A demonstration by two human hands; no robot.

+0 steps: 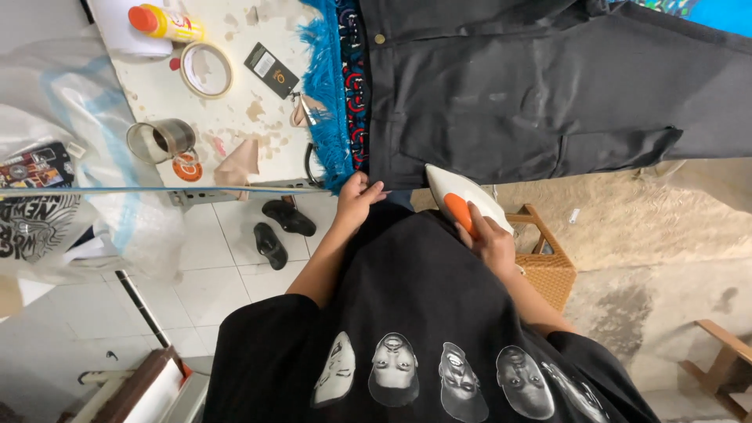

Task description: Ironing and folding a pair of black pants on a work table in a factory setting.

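here, the edge of the dark trousers (533, 86) spread on the desk (235, 117) is pinched by the left hand (356, 200), while a white-and-orange iron (462, 200) at the desk's edge is gripped by the right hand (493, 243).

Left hand (358, 197) on dark trousers (540, 86), right hand (492, 239) gripping white iron (464, 196).

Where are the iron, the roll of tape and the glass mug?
iron (464, 197): head view, on its white body.
roll of tape (206, 70): head view, on its ring.
glass mug (160, 140): head view, on its side.
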